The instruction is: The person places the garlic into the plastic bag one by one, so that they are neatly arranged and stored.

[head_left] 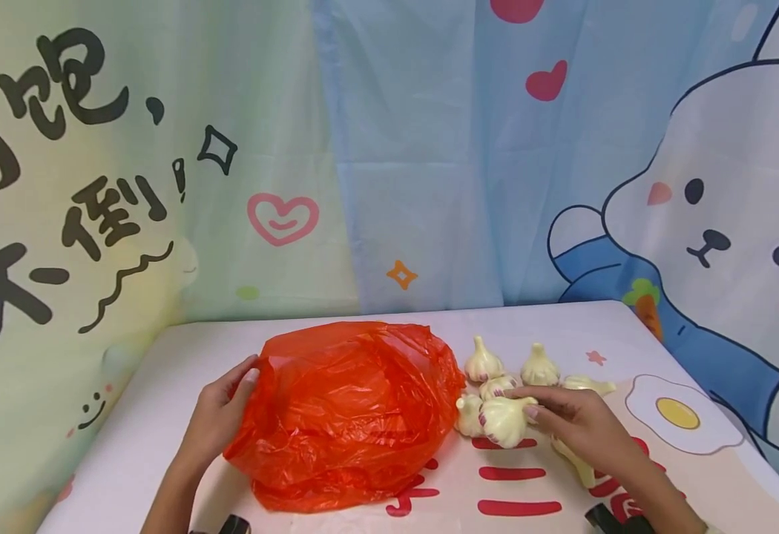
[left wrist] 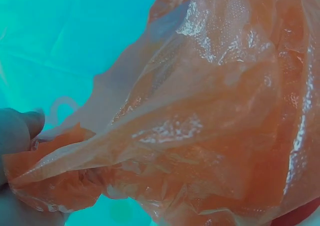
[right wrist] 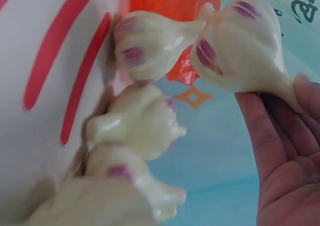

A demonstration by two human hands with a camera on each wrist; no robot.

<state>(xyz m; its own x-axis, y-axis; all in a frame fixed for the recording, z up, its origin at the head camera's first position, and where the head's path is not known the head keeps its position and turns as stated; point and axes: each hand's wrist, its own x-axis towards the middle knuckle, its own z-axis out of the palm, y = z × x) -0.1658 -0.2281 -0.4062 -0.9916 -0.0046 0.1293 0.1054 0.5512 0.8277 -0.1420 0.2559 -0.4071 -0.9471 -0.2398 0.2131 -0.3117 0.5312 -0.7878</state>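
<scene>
A thin red plastic bag (head_left: pixel 356 415) lies crumpled and puffed out on the table. At its left edge my left hand (head_left: pixel 219 411) pinches the film; in the left wrist view the bag (left wrist: pixel 200 136) stretches away from the fingers (left wrist: pixel 17 131). My right hand (head_left: pixel 579 423) holds a white garlic bulb (head_left: pixel 504 424) by its stem, between thumb and fingers. That bulb is raised beside the bag's right side. In the right wrist view the held bulb (right wrist: pixel 245 45) shows purple patches, with another garlic bulb (right wrist: pixel 150 45) close behind it.
Several more garlic bulbs lie right of the bag, including one at the back (head_left: pixel 483 361), one farther right (head_left: pixel 539 366) and one beneath my right hand (head_left: pixel 575 460). The white table (head_left: pixel 209 341) has printed red strokes and a fried egg. A patterned curtain (head_left: pixel 409 185) hangs behind.
</scene>
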